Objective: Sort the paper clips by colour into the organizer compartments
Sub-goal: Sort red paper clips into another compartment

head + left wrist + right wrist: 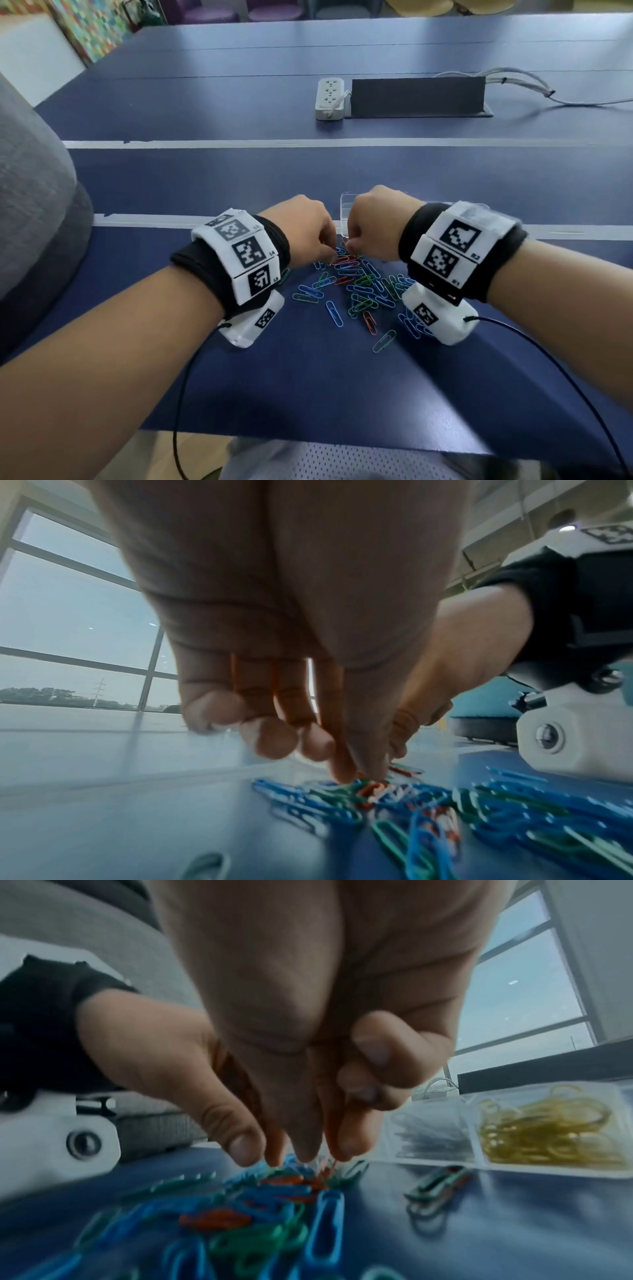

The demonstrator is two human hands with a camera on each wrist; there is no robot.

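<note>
- Left hand and right hand met over far edge of clips on table.
- Fingers curled, tips in pile; any grasp unclear.
- Organizer just beyond, holding yellow clips.

Table: dark blue top, pale stripes running left to right. Lying on it:
- paper clips, loose heap of blue, green and red, near middle;
- clear organizer, just beyond the heap, yellow clips in one compartment;
- white power strip, far centre;
- black cable hatch, right of the strip;
- grey cables, far right.
</note>
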